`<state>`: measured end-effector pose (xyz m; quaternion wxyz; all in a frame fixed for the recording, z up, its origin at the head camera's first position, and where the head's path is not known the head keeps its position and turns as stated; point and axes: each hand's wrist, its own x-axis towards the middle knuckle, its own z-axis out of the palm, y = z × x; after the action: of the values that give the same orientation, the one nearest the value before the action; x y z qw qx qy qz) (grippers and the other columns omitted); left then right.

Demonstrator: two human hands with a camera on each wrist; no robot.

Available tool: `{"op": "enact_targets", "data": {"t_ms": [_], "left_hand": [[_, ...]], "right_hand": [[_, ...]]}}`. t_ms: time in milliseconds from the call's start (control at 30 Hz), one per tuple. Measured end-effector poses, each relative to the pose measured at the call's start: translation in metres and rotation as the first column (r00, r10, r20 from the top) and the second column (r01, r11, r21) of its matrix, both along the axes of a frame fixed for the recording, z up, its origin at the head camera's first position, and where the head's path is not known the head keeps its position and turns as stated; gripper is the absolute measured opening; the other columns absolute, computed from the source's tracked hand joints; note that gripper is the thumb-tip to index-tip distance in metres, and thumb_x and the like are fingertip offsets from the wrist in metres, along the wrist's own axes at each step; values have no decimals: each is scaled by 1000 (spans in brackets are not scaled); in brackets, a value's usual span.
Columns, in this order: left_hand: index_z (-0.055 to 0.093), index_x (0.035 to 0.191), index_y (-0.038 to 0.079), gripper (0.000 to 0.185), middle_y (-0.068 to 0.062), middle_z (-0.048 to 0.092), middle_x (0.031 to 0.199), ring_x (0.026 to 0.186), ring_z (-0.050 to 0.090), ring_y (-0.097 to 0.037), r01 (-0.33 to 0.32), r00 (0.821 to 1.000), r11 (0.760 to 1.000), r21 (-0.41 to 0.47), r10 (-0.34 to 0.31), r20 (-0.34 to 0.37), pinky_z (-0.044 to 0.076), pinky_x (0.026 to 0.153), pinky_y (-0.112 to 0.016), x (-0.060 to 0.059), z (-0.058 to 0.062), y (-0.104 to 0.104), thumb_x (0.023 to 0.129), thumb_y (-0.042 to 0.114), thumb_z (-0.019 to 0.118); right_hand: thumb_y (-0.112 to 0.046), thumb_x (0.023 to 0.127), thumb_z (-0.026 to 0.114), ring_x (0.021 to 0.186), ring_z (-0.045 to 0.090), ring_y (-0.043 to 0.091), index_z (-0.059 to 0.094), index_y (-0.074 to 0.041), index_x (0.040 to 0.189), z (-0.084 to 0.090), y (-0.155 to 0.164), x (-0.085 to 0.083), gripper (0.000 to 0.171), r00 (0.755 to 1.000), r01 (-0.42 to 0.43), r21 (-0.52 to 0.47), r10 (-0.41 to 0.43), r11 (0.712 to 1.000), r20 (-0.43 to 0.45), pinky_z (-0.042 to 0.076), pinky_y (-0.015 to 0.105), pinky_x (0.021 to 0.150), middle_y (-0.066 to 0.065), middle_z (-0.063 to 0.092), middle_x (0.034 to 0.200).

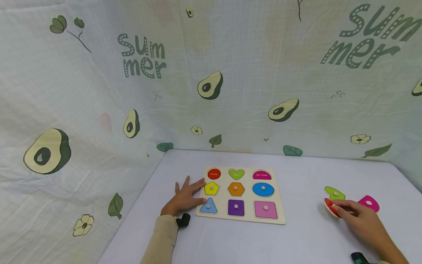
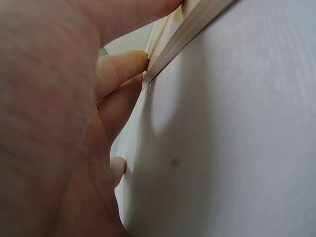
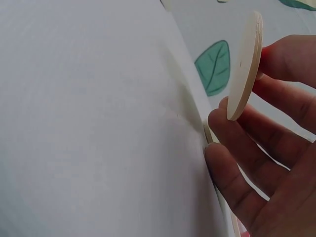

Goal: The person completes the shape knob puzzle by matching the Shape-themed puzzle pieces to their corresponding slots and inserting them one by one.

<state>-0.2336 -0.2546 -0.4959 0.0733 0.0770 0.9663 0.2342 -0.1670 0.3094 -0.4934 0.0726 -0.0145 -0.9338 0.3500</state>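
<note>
Left hand (image 1: 185,200) flat, fingers spread, pressed against left edge of wooden shape puzzle board (image 1: 280,216) on white surface (image 1: 296,242). Right hand (image 1: 361,220) pinching red circle piece (image 1: 329,206), tilted on edge, well right of board. Green heart piece (image 1: 334,193) and pink half-round piece (image 1: 369,202) just beside.

A beige long sleeve (image 1: 160,238) covers the left forearm; small black devices (image 1: 183,220) sit at both wrists, bare hands beyond.
</note>
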Motion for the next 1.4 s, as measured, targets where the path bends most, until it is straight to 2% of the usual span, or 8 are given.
{"op": "enact_targets", "data": {"t_ms": [100,200,433,533,767,967,1167,1400], "left_hand": [[46,152,31,81,11,36,159,153,-2,-38,0,1000,1000,-3,0,7,-16,111,-68,-1,-1,1,80,58,74],[46,152,32,81,13,35,159,153,-3,-37,-5,1000,1000,0,5,17,-18,111,-67,-2,-2,2,80,58,74],[46,152,33,82,14,35,159,153,-3,-37,-11,1000,1000,-14,11,14,-18,111,-68,-4,-5,2,79,59,74],[46,152,33,82,14,35,159,153,-3,-37,-17,1000,1000,-15,17,16,-17,111,-68,-4,-6,2,79,59,74],[47,151,32,83,12,36,159,153,-2,-38,-17,1000,1000,-5,17,6,-15,111,-69,-2,-4,1,78,59,75],[46,151,32,82,12,36,159,153,-2,-38,-13,1000,1000,-15,13,1,-15,111,-69,-1,-1,1,79,58,74],[47,151,32,81,12,36,159,153,-2,-38,-13,1000,1000,-14,13,1,-16,111,-69,-1,-1,1,80,58,74],[47,151,32,81,12,36,159,153,-2,-38,-10,1000,1000,-22,10,-4,-15,111,-70,-1,-1,1,80,59,74]], "right_hand": [[-38,99,64,88,58,10,70,-2,119,0,-5,-2,42,1000,3,-10,-3,1000,19,51,20,59,25,66,116],[-41,99,62,94,58,30,69,-1,120,2,-10,-4,45,999,15,-20,-14,1000,44,51,20,58,27,64,118],[-50,98,60,106,52,39,68,-2,124,6,-24,-12,55,997,10,-68,-4,998,77,48,20,61,31,57,130],[-49,98,60,109,52,39,69,-3,122,8,-32,-16,54,998,-18,-72,22,997,60,47,19,63,30,56,131],[-46,98,61,99,55,23,72,-8,118,6,-48,-24,44,999,-49,-42,48,998,-18,49,20,64,16,66,116],[-39,101,60,96,56,24,72,-5,118,3,-56,-31,39,997,-68,-47,66,997,-43,49,20,63,15,66,112],[-42,100,61,95,61,25,70,-4,121,6,-63,-33,44,997,-78,-81,77,994,-8,52,20,65,18,66,114],[-45,101,58,92,60,26,67,-4,124,10,-71,-35,48,995,-87,-102,90,991,31,52,22,64,18,66,114]]}}
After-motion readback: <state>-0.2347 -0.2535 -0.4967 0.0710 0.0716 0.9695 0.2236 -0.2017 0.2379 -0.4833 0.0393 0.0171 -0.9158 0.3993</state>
